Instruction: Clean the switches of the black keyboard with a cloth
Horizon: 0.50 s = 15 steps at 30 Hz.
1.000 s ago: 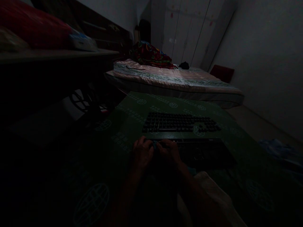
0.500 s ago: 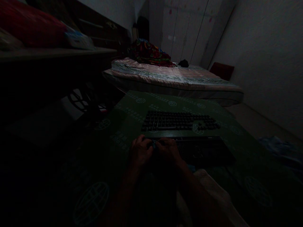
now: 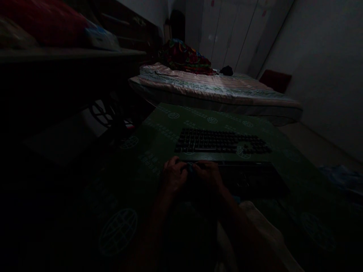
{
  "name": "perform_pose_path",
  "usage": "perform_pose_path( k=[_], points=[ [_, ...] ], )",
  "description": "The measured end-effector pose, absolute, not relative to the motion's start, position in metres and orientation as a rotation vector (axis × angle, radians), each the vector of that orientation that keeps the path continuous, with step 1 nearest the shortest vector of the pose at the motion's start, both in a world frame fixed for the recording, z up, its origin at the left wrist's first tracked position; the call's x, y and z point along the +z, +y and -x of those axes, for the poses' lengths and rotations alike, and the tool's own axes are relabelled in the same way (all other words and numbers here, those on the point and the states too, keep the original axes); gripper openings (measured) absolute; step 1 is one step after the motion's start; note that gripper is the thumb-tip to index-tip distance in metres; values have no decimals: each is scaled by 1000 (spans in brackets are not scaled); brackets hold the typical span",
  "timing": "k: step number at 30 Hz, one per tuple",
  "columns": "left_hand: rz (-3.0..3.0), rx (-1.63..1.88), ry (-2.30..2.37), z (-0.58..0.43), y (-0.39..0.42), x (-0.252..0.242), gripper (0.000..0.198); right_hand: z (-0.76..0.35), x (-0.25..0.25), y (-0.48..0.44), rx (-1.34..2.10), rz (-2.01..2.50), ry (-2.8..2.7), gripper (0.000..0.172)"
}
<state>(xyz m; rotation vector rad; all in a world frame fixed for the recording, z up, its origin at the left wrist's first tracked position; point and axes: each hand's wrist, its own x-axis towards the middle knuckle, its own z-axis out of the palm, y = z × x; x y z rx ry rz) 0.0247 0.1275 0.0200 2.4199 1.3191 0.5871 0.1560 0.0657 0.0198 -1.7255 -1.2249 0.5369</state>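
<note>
Head view — two hands (image 3: pixel 175 176), one keyboard base (image 3: pixel 258 179)

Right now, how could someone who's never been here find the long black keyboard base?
In front of the bed with the pale striped cover is a green tabletop printed with white globes. On it lies the long, flat black keyboard base, left hand and right hand at its left end. Unlike the small black keycaps in rows just beyond, it is one continuous slab.
</note>
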Motion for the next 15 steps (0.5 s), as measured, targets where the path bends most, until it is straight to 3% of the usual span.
perform_pose_path(
  k=[8,15],
  points=[
    [-2419,653,1279,-24,130,15,24,-161,20,62,654,1694,-1124,14],
    [-2375,672,1286,-25,130,18,25,-158,28,64,560,1591,-1243,18]
  ],
)
